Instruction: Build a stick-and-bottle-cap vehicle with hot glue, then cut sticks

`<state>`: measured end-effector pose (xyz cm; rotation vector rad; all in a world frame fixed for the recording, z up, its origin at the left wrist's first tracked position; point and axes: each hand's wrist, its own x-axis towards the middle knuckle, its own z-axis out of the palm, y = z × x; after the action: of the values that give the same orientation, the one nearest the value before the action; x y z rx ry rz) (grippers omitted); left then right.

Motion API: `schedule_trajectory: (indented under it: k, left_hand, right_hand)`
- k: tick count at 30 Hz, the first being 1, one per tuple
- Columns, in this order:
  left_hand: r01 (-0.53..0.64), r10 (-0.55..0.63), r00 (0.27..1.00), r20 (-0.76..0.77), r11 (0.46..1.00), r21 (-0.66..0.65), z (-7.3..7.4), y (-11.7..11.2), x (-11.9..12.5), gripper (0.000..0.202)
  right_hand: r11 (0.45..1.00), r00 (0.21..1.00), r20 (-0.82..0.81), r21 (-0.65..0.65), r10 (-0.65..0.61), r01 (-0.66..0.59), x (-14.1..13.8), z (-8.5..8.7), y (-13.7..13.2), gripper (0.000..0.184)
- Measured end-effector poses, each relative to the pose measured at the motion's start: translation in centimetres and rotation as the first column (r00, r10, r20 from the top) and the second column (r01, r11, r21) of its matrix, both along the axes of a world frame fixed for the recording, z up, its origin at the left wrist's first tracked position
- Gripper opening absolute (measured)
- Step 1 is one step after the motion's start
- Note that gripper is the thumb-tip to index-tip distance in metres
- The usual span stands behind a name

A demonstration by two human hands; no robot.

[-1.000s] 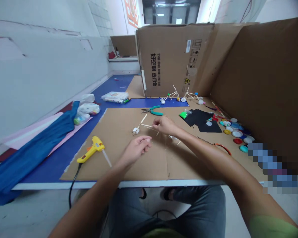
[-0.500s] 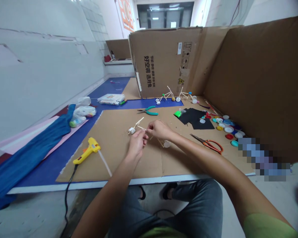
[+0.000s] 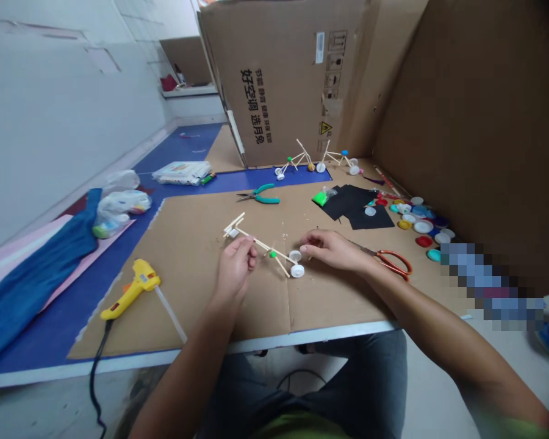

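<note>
My left hand [image 3: 236, 265] pinches the middle of a small stick model tricycle [image 3: 281, 255] made of thin wooden sticks. A green bit [image 3: 272, 254] sits at a joint of its frame, and white bottle-cap wheels [image 3: 297, 271] are at its right end. More sticks and a white wheel [image 3: 233, 233] form its left end, beyond my fingers. My right hand [image 3: 332, 249] is beside the right wheels, thumb and fingers loosely apart, with nothing visible in it; whether a fingertip touches the upper wheel I cannot tell.
A yellow glue gun [image 3: 132, 289] lies left with its cord over the edge. Teal pliers [image 3: 260, 195] lie behind the model, orange-handled scissors [image 3: 391, 263] right. Two similar stick models [image 3: 302, 160] stand at the back, before a cardboard box [image 3: 288, 91]. Bottle caps [image 3: 423, 227] lie right.
My right hand has let go of the sticks near my left hand and moved right, beside the wheels. The model now shows more fully. The view has tilted down and shifted.
</note>
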<state>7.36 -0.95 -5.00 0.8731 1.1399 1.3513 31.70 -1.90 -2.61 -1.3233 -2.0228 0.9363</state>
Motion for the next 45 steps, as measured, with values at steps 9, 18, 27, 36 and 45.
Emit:
schedule_trajectory:
  k: [9, 18, 27, 36, 45]
  left_hand:
    - [0.001, -0.002, 1.000, -0.014, 1.000, -0.003, 0.0, -0.1, 0.2, 0.027]
    - [0.000, 0.000, 1.000, -0.009, 1.000, 0.003, -0.2, -0.2, 0.5, 0.027]
    - [0.003, -0.002, 1.000, -0.017, 0.999, 0.050, 0.3, -0.4, 0.9, 0.021]
    - [-0.009, 0.009, 1.000, -0.018, 0.999, 0.041, 1.0, -0.5, 1.2, 0.017]
    - [-0.015, 0.015, 1.000, -0.011, 0.999, 0.035, 1.1, -0.4, 1.2, 0.021]
  right_hand:
    - [0.975, 0.996, -0.041, 0.205, -0.084, 0.091, -3.3, 0.3, -2.2, 0.020]
    - [0.931, 0.990, 0.022, 0.345, -0.137, 0.121, -6.7, 0.2, -2.0, 0.015]
    - [0.955, 0.970, -0.145, 0.198, -0.194, 0.220, -5.8, 0.7, -2.5, 0.012]
    - [0.980, 0.996, -0.028, 0.178, -0.080, 0.084, -4.8, 2.7, -1.5, 0.023]
    - [0.982, 0.995, 0.076, 0.184, -0.067, 0.052, -5.5, 3.4, -1.3, 0.014]
